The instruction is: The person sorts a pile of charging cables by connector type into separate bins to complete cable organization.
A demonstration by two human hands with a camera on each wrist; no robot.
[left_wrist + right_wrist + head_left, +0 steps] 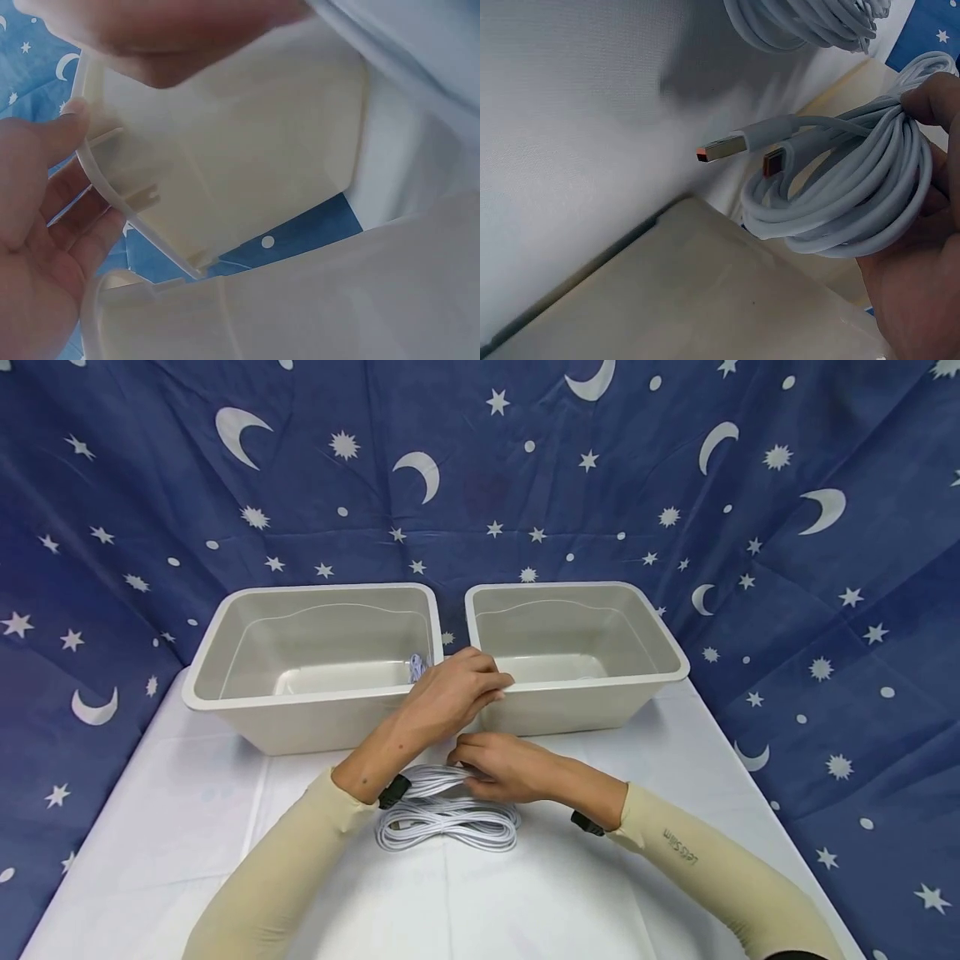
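Observation:
My left hand (453,689) is at the near left corner of the right bin (573,708), a pale grey plastic tub. In the left wrist view, thumb and fingers grip a bin rim (96,178) from both sides. Just below, in front of the bins, my right hand (517,768) holds a coiled white USB cable (431,781). The right wrist view shows this coil (862,217) pinched near its gathered end, two metal plugs poking out. Another white cable coil (450,827) lies on the table right beside it.
A matching left bin (300,722) stands beside the right one, with a small bundled whitish item (417,668) in its right end. A white cloth covers the table (525,893). Behind hangs a blue curtain (465,435) with moons and stars.

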